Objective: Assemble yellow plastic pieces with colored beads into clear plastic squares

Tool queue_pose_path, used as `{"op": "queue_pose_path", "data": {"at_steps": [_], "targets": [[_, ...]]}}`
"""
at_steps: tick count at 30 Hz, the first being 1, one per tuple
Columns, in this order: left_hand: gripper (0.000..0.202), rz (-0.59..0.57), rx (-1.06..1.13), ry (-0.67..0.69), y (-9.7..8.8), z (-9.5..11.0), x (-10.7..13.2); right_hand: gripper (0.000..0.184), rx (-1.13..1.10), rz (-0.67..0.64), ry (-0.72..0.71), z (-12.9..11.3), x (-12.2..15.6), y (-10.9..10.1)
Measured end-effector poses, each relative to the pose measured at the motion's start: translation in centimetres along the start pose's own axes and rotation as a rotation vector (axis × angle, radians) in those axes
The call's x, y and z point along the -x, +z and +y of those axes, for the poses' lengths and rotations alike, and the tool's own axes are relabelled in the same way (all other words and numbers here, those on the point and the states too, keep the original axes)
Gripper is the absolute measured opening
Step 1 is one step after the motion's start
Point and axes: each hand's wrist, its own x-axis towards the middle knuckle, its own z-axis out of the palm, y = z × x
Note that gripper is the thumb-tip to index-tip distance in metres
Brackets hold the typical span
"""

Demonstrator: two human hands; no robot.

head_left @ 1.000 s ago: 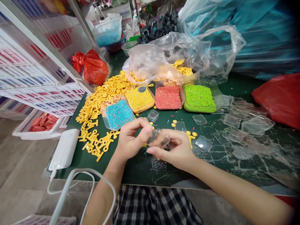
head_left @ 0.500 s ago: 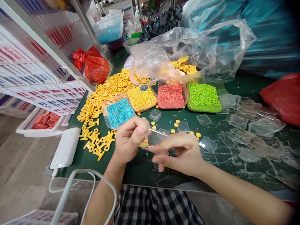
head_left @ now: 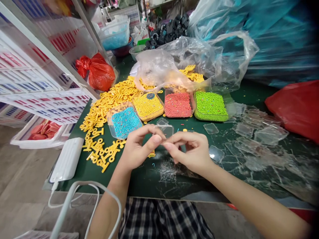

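Over the near part of the green table [head_left: 139, 186], my left hand [head_left: 143, 146] and my right hand [head_left: 190, 151] meet fingertip to fingertip. Both pinch a small clear plastic square [head_left: 168, 130], its rounded top edge showing above the fingers; its lower part is hidden by them. Under my left hand a small yellow printed piece [head_left: 151, 154] shows in part. Just beyond the hands stand open clear boxes of tiny beads: blue [head_left: 126, 121], yellow [head_left: 149, 106], red [head_left: 178, 103] and green [head_left: 210, 104]. A round dark disc [head_left: 150, 95] lies on the yellow beads.
Yellow plastic parts [head_left: 104, 132] are heaped on the left, partly beneath a clear bag [head_left: 171, 63]. A white power bank [head_left: 67, 159] with a cable sits at the left edge. Clear plastic pieces [head_left: 261, 129] spread across the right, near a red bag [head_left: 296, 106].
My right hand has closed in on my left, and its fingers now pinch the clear square too. The square has turned from nearly edge-on to more face-on.
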Motion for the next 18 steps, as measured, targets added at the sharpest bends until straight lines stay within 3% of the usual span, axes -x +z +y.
{"op": "queue_pose_path", "data": {"at_steps": [3,5,7,11,15,18], "targets": [[0.028,0.052,0.017,-0.006,-0.3,-0.2,-0.2,0.023,0.081,0.006,-0.011,0.3,-0.3,-0.3],[0.036,0.036,0.051,0.005,-0.8,-0.3,-0.4,0.026,0.116,-0.029,-0.018,0.6,-0.5,-0.6],[0.049,-0.056,0.043,0.009,-1.6,-0.3,-0.4,0.031,0.122,-0.098,-0.023,1.0,-0.8,-0.7],[0.037,-0.251,-0.148,-0.033,-3.4,0.1,0.7,0.037,0.121,-0.233,-0.023,1.9,-0.9,-0.4],[0.05,-0.224,-0.341,-0.088,-4.4,0.1,3.1,0.036,0.239,-0.316,0.031,2.6,-0.4,0.6],[0.046,-0.214,-0.433,-0.095,-4.7,-0.4,4.8,0.035,0.371,-0.411,0.045,2.7,0.0,1.1]]}}
